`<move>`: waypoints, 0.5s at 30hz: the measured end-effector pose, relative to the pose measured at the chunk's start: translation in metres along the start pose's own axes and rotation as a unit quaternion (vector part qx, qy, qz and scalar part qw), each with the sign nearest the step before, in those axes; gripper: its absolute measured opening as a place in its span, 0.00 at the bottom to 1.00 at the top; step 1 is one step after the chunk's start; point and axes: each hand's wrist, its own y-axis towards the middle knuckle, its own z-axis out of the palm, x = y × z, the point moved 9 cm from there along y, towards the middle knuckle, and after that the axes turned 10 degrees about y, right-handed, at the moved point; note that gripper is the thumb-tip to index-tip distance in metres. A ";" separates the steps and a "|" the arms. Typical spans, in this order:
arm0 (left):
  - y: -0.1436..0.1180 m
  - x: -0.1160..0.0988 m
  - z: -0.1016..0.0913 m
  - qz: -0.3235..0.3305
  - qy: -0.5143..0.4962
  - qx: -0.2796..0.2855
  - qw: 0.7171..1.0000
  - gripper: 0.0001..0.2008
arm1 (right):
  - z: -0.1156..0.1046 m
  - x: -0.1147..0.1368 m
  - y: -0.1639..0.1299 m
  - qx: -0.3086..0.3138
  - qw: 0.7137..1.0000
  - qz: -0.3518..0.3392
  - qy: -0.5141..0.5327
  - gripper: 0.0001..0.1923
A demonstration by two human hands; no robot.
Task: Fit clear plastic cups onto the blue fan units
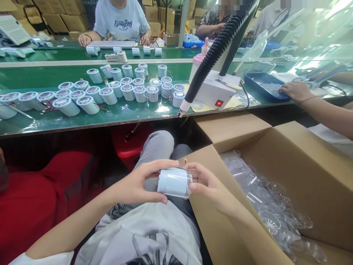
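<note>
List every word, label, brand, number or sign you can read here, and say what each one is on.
"EarlyBoy", in dark script on the light T-shirt of the person across the bench.
Smaller line under it on the same shirt: too small to read.
Dark print on the wearer's own white shirt: cut off, not legible.
White cylinder held in the left hand and right hand: no text visible.
Red switch on the white box: no legible marking.

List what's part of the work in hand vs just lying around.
In hand: white cylinder, held by left hand and right hand; clear covers in cardboard box.
Lying about: white cylinders on bench, black hose, blue tray, pink bottle.
</note>
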 end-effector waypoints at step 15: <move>-0.003 -0.011 0.001 0.034 0.023 0.002 0.999 0.36 | 0.006 -0.018 -0.002 0.001 0.994 0.077 0.074 0.23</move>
